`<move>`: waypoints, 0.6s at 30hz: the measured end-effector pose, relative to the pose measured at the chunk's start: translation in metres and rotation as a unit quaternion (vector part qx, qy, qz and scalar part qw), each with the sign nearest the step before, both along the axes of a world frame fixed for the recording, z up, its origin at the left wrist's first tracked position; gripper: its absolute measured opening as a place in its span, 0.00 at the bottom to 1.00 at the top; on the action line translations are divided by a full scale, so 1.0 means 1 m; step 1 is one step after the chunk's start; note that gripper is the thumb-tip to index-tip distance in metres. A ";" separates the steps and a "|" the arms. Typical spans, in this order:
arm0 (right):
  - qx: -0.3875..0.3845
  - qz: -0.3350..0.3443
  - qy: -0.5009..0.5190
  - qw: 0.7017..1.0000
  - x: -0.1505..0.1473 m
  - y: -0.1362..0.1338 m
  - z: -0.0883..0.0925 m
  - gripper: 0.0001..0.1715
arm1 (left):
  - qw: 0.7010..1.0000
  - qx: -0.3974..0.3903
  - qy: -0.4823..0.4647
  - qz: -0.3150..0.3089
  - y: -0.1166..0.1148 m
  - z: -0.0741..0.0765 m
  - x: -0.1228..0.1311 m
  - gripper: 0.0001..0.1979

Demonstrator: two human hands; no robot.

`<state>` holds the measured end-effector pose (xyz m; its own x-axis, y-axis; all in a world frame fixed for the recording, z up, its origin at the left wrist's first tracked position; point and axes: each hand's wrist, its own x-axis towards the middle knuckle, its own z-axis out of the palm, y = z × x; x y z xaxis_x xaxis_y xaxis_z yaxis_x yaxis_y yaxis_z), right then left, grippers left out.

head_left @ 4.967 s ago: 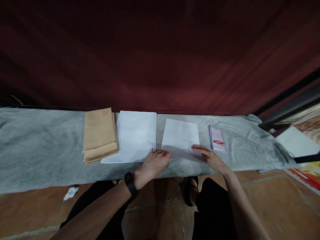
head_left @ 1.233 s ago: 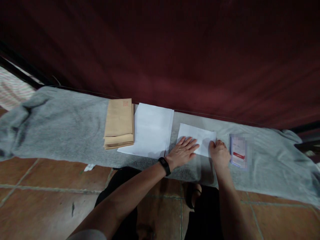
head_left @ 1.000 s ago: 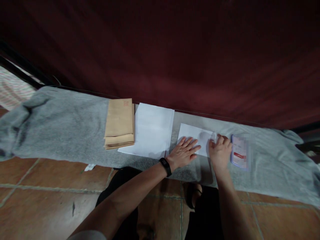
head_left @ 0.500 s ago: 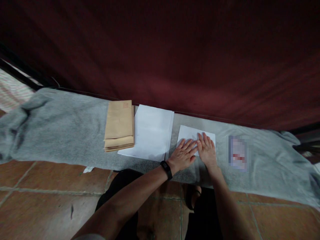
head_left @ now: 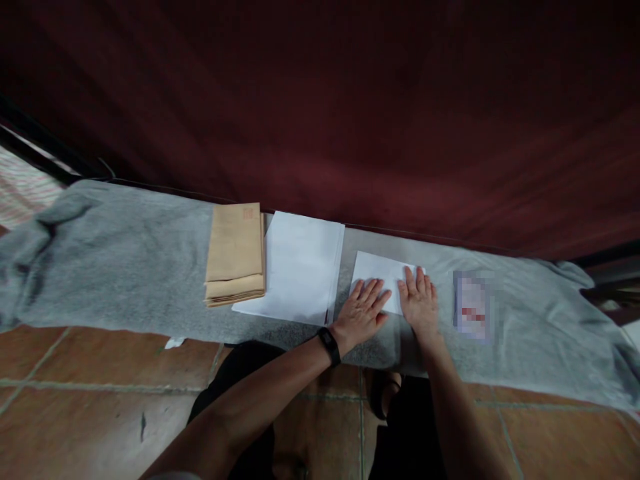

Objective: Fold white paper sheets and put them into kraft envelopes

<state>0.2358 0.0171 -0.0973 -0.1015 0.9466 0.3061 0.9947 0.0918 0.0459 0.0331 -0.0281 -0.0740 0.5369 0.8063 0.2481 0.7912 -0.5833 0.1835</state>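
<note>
Folded white sheet (head_left: 381,269) is lying on the grey cloth (head_left: 125,267) covering the surface in the head view, just right of a stack of white paper (head_left: 300,267) and left of a small blurred card (head_left: 471,308). Left hand (head_left: 363,310), wearing a black wristband (head_left: 330,345), is pressing flat on the sheet's near left part, fingers stretched out and slightly fanned, gripping nothing. Right hand (head_left: 419,303) is lying flat just beside it on the sheet's right part, fingers straight. Tan envelopes (head_left: 235,253) are sitting stacked against the paper stack's left edge
</note>
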 end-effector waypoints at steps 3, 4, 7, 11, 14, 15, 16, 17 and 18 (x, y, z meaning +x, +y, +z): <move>0.000 -0.010 0.007 1.000 -0.003 0.000 0.001 0.31 | 1.000 -0.012 0.006 0.000 0.001 0.003 0.000 0.28; 0.000 -0.013 0.011 1.000 -0.004 0.000 0.001 0.31 | 1.000 -0.015 0.008 0.001 0.001 0.003 -0.001 0.28; -0.006 -0.023 0.025 0.999 -0.006 0.001 0.001 0.31 | 1.000 -0.024 0.016 0.004 0.002 0.005 -0.001 0.27; -0.014 -0.029 0.041 0.999 -0.008 0.002 0.003 0.31 | 0.999 -0.032 0.024 0.017 0.000 0.007 0.004 0.27; -0.021 -0.028 0.054 0.998 -0.009 0.002 0.006 0.31 | 0.998 -0.040 0.020 0.045 0.007 0.009 0.014 0.26; -0.024 -0.028 0.058 0.998 -0.009 0.002 0.007 0.31 | 0.997 -0.044 0.017 0.053 0.012 0.009 0.018 0.26; -0.026 -0.028 0.063 0.997 -0.009 0.002 0.007 0.31 | 0.997 -0.049 0.015 0.059 0.018 0.010 0.023 0.26; -0.027 -0.029 0.067 0.997 -0.010 0.002 0.008 0.30 | 0.996 -0.055 0.014 0.063 0.026 0.010 0.028 0.26; -0.029 -0.030 0.071 0.997 -0.010 0.002 0.008 0.30 | 0.996 -0.059 0.013 0.067 0.035 0.010 0.032 0.26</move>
<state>0.2260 0.0194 -0.0890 -0.0030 0.9660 0.2586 0.9946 0.0296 -0.0992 0.0655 0.0067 -0.0640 0.4271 0.8942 0.1339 0.8662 -0.4471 0.2232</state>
